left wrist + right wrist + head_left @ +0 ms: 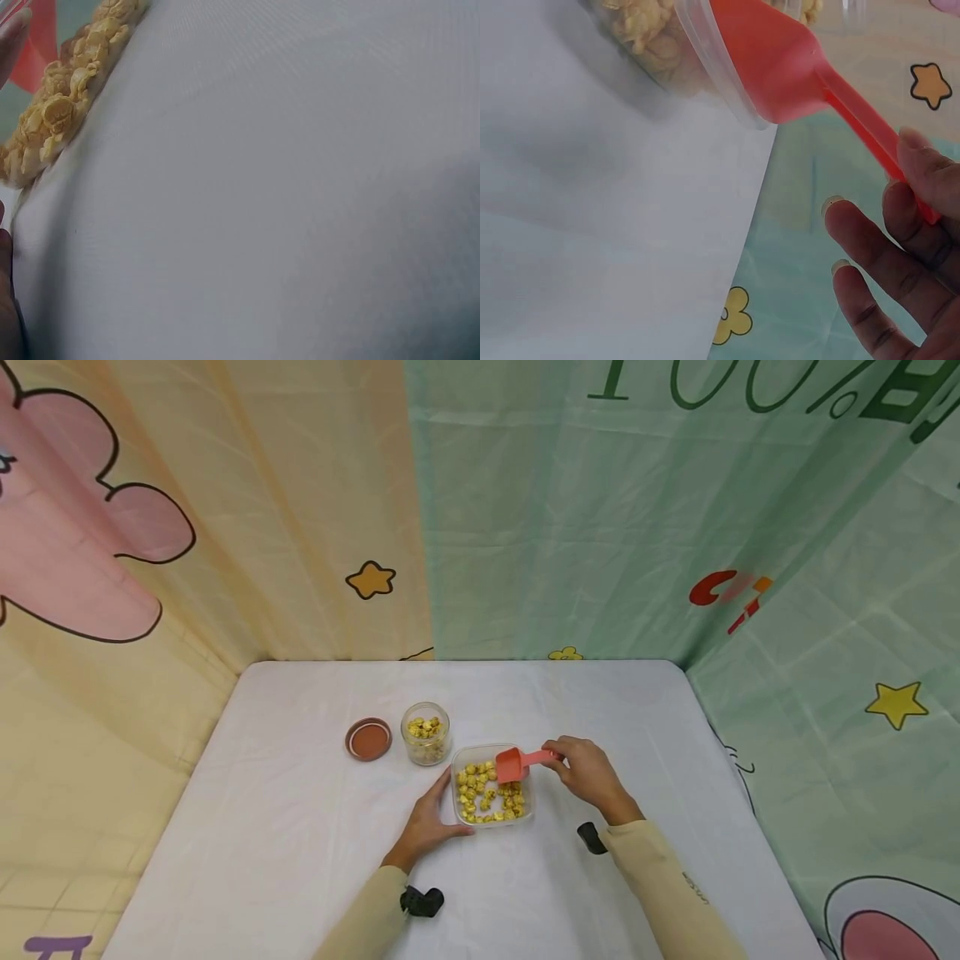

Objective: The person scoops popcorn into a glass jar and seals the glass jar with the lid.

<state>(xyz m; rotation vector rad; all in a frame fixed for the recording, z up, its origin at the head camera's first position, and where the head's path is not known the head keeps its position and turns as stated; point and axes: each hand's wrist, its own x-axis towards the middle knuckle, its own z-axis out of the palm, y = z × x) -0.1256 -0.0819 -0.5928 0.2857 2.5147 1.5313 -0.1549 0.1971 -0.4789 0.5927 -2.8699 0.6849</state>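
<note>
A clear rectangular container (pixel 491 823) holds yellow popcorn (pixel 472 781). The left hand (pixel 426 828) rests against its left side, thumb at the near corner and fingers along the edge. Between thumb and index finger, the right hand (pixel 588 770) pinches the handle of a red scoop (pixel 512 766), whose head is over the container's back right part. In the right wrist view the scoop (pixel 780 67) overlaps the container's rim (pixel 720 67), and the other fingers of the right hand (pixel 900 262) are spread apart. Popcorn (pixel 60 105) shows through the container wall in the left wrist view.
Behind and left of the container stands a round glass jar (pixel 426 735) with popcorn inside. A brown round lid (pixel 369 740) lies left of the jar. The white-covered table (pixel 300 827) has printed curtains (pixel 525 527) behind and at its sides.
</note>
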